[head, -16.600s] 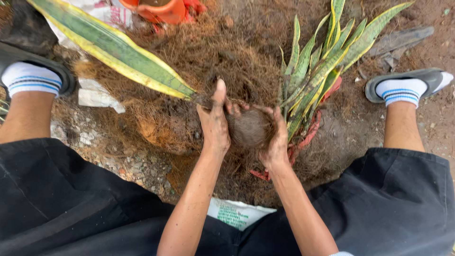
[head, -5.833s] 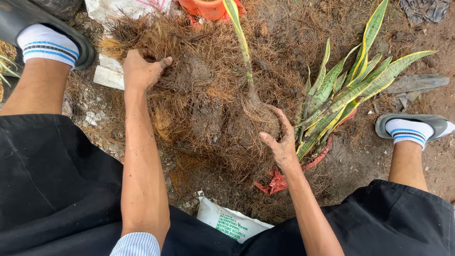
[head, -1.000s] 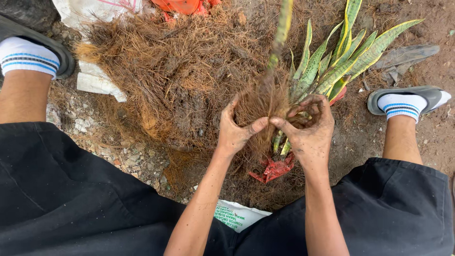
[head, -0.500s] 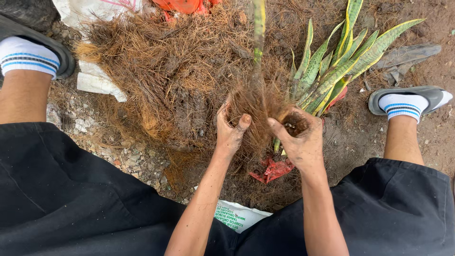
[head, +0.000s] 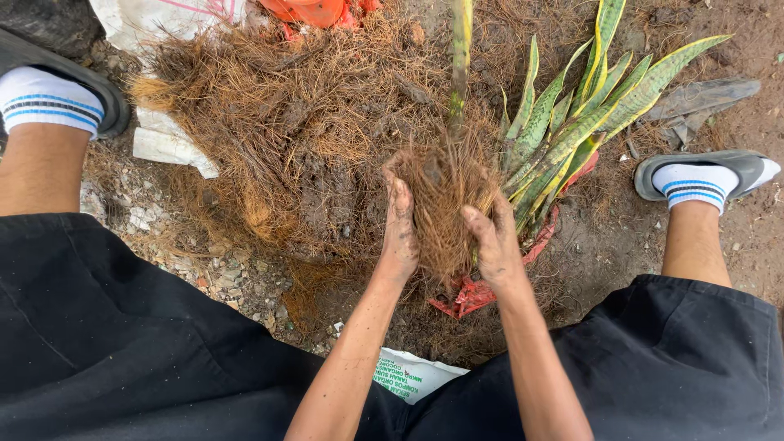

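Roots [head: 445, 204] of a snake plant, a dense brown fibrous clump, sit between the person's two hands just above the ground, at the middle of the scene. One long green leaf with yellow edges [head: 461, 57] rises from the top of the clump and runs up out of view. Left hand [head: 400, 224] presses flat against the left side of the clump, fingers straight and dirty with soil, not curled round it. Right hand [head: 494, 241] cups the right side, thumb laid across the front of the fibres, fingers wrapped behind. Both hands are touching the clump and hold it between them.

Just to the right, touching the clump's edge, lies a bunch of snake plants [head: 584, 114] with mottled green, yellow-rimmed leaves fanning up and to the right. A torn piece of red plastic [head: 478, 294] lies on the dirt under the hands. To the left spreads a big heap of brown dry fibre [head: 286, 122] mixed with dark soil. An orange pot [head: 314, 10] shows at the top edge, beside a white sack [head: 155, 20]. A white bag with green print [head: 412, 376] sticks out between the person's knees. The person squats in black shorts [head: 106, 343], white striped socks and dark sandals, one foot on each side [head: 49, 98] [head: 706, 175]
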